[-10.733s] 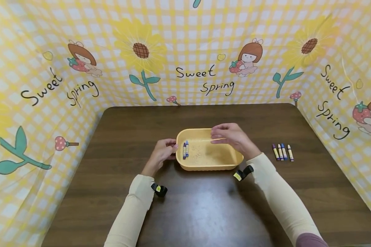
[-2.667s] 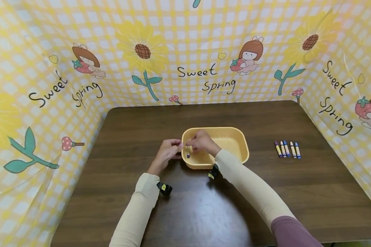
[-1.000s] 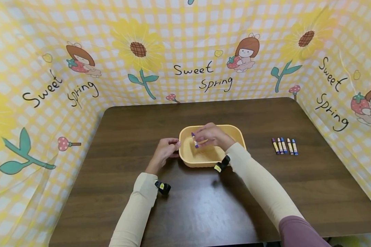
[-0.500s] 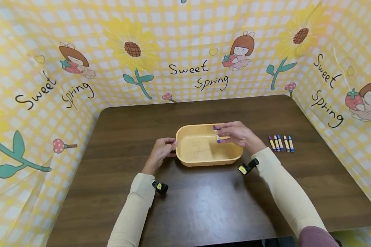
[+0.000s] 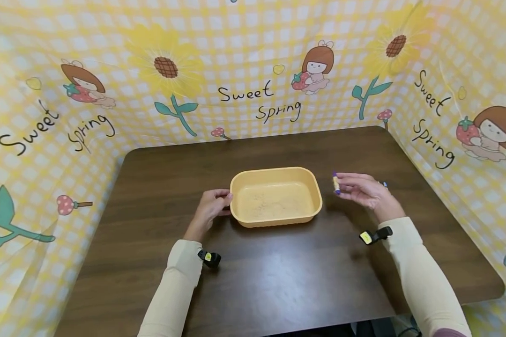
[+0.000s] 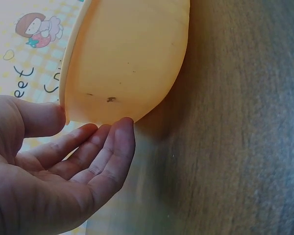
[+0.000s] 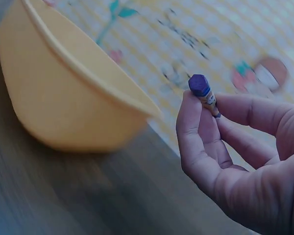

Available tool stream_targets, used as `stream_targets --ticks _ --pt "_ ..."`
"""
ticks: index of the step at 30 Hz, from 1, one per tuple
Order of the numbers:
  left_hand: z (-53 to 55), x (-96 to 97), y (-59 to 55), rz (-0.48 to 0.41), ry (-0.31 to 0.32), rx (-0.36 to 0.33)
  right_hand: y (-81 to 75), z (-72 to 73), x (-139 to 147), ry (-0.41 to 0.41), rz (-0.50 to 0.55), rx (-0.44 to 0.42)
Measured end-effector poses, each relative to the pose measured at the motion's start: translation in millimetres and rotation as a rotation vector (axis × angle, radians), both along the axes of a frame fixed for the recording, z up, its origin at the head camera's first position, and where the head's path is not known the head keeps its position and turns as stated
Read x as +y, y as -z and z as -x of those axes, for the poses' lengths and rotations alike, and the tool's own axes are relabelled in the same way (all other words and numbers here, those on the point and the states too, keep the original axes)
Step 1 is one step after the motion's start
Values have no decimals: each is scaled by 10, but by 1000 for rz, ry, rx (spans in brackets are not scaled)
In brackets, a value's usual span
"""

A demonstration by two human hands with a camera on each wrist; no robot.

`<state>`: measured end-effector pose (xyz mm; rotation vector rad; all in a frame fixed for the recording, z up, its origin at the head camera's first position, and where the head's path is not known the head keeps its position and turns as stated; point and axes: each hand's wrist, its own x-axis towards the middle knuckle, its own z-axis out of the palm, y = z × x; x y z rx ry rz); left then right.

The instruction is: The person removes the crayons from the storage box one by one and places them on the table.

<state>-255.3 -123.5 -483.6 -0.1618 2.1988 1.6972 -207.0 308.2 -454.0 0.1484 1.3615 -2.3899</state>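
In the head view my right hand [image 5: 364,193] pinches a purple crayon [image 5: 336,183] upright between thumb and fingertips, above the table just right of a yellow plastic basin [image 5: 274,222]. The right wrist view shows the purple end of the crayon [image 7: 199,85] poking out past the fingertips. My left hand [image 5: 211,206] holds the left end of the basin, thumb at the rim. In the left wrist view the fingertips [image 6: 123,128] of that hand lie against the basin's outer wall [image 6: 132,73]. Inside, the basin bears only faint marks on its floor.
Behind my right hand the tip of a blue crayon [image 5: 385,184] shows; the rest of the crayon row there is hidden. The brown table [image 5: 253,262] has a patterned yellow cloth [image 5: 244,61] behind it and at its sides.
My right hand has lifted the purple crayon out of the basin and carried it right, past the rim, now covering the crayon row. My left hand stays on the basin's left end.
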Motion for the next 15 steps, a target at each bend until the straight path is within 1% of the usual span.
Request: stream_targets --ticks 4,6,9,13,15 --pt "-9 -63 -28 -2 -11 4 39 -62 381 45 121 -70" --pt "-10 -83 -35 1 -11 9 54 -97 578 75 163 -109" --pt "-5 -102 -34 13 -16 11 90 -128 841 100 222 -149" --pt "-9 -104 -37 24 -19 8 138 -164 1104 139 218 -176" --pt "-14 -86 -37 25 -17 4 164 -179 1213 175 181 -192"
